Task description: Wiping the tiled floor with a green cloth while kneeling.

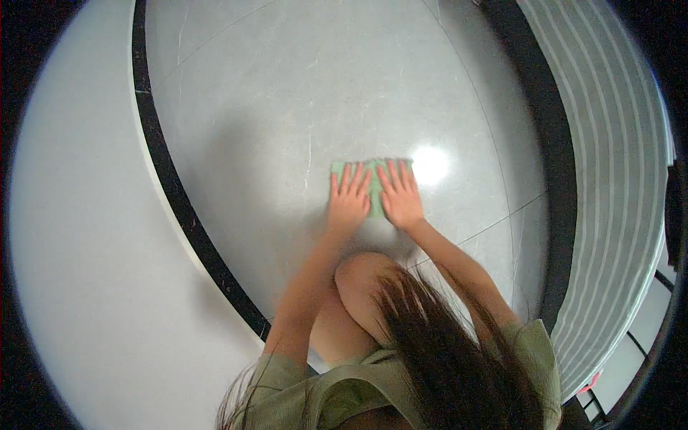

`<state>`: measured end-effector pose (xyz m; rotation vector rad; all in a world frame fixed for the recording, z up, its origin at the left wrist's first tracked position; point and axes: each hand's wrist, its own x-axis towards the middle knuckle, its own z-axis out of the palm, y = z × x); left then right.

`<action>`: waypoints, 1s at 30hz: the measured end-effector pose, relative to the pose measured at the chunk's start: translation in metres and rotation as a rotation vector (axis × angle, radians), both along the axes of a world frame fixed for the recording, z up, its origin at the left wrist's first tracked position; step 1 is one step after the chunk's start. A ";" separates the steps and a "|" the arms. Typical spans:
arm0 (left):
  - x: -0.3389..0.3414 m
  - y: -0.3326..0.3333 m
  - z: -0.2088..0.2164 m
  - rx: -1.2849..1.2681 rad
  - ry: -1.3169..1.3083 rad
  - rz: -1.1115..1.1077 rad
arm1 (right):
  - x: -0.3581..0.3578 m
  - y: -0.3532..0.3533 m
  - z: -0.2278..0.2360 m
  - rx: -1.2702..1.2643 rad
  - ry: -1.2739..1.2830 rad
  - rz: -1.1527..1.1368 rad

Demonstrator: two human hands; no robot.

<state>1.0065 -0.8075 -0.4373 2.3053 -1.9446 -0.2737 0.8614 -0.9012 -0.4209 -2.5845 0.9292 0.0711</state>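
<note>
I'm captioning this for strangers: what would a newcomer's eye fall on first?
First, the green cloth near the picture's middle, with the left hand and right hand spread flat on it, side by side. Then the bright glare on the grey floor, just right of the cloth. Striped fabric curves down the right side.

Pale green on the cloth [377,193]. Light grey on the floor [265,122], thinly veined in white. Flecked black on the skirting [177,179] along the floor's left edge, white on the wall [86,215] beyond. Near-black on the band [556,143] along the right edge; pale grey with white stripes on the fabric [613,143]. Olive green on the shirt [542,362].
</note>
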 end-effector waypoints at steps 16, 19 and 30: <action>-0.058 -0.370 -0.021 -0.200 -0.044 0.022 | -0.029 -0.346 -0.036 -0.350 -0.080 -0.316; -0.053 -0.418 -0.021 -0.211 -0.137 0.051 | -0.016 -0.383 -0.038 -0.376 -0.114 -0.364; -0.122 -0.332 -0.016 -0.078 -0.072 0.055 | -0.082 -0.305 -0.015 -0.321 -0.046 -0.301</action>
